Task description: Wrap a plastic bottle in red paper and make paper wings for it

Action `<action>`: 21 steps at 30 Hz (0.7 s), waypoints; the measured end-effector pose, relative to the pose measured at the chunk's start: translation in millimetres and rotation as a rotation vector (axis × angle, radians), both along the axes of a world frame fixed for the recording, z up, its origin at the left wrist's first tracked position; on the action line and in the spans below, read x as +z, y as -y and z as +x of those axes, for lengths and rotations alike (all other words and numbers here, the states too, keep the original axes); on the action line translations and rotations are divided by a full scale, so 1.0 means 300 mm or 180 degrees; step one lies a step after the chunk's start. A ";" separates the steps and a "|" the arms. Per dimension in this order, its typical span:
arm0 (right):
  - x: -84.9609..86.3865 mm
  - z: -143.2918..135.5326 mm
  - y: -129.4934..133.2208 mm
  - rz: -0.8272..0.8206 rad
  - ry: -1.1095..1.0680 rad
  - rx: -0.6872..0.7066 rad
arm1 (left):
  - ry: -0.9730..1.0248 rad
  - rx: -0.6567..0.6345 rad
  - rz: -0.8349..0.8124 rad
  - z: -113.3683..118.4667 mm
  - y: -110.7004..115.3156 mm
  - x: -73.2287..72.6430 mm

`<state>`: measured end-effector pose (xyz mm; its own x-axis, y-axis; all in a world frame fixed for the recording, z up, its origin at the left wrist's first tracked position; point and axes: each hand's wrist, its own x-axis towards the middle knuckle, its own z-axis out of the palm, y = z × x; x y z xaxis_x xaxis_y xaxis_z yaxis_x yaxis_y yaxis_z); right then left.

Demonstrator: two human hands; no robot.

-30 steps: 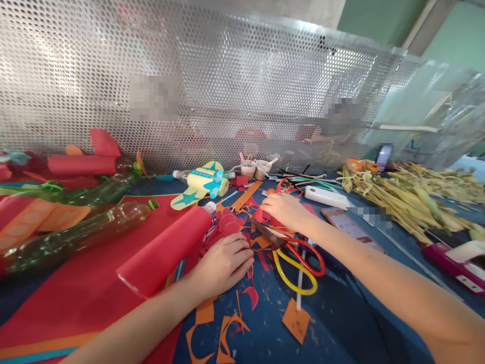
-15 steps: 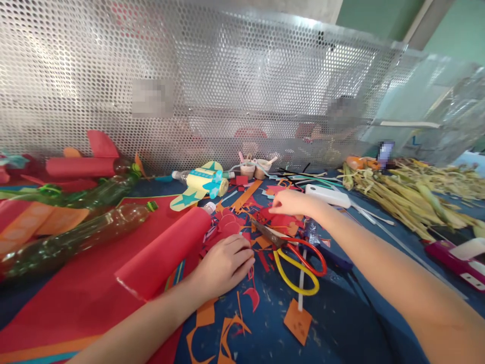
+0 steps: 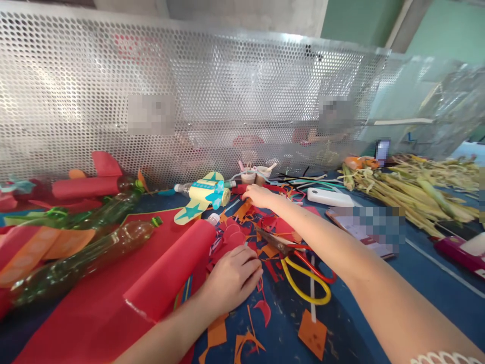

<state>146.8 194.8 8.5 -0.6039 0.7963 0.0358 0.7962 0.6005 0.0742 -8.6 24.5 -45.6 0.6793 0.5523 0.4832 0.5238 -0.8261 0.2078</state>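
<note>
My left hand (image 3: 235,278) rests on the blue table beside paper scraps. Its fingers are curled together; whatever lies under them is hidden. Farther forward, my right hand (image 3: 259,196) reaches into the red and orange paper scraps (image 3: 242,210), fingers bent and tips drawn together; I cannot make out what they hold, if anything. Scissors (image 3: 303,265) with red and yellow handles lie between the hands, partly behind my right forearm. Left of my left hand lies a bottle wrapped in red paper (image 3: 176,268). A yellow paper-covered bottle with blue stars (image 3: 206,192) lies beyond it.
Green plastic bottles (image 3: 83,258) and a large red sheet (image 3: 76,323) cover the left side. Two small cups (image 3: 248,177) stand at the back. On the right are a white device (image 3: 329,196), a partly blurred flat item (image 3: 359,230) and dried husks (image 3: 409,194). Perforated silver sheeting (image 3: 227,101) hangs behind.
My right hand has moved left and slightly farther over the scraps. The left hand stays beside the scraps. The flat item right of my forearm has come into view.
</note>
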 end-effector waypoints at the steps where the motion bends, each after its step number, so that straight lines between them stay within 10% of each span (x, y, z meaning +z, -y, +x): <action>1: 0.002 0.001 -0.001 0.0007 0.0011 0.0021 | 0.0008 -0.0003 -0.0002 0.000 0.000 -0.001; 15: -0.012 0.035 0.002 -0.0035 -0.0294 0.0117 | 0.0074 0.0013 -0.0022 -0.001 0.003 0.004; 21: 0.066 0.073 0.000 -0.0374 -0.1040 0.0093 | 0.0187 0.0036 -0.0007 0.001 0.001 0.002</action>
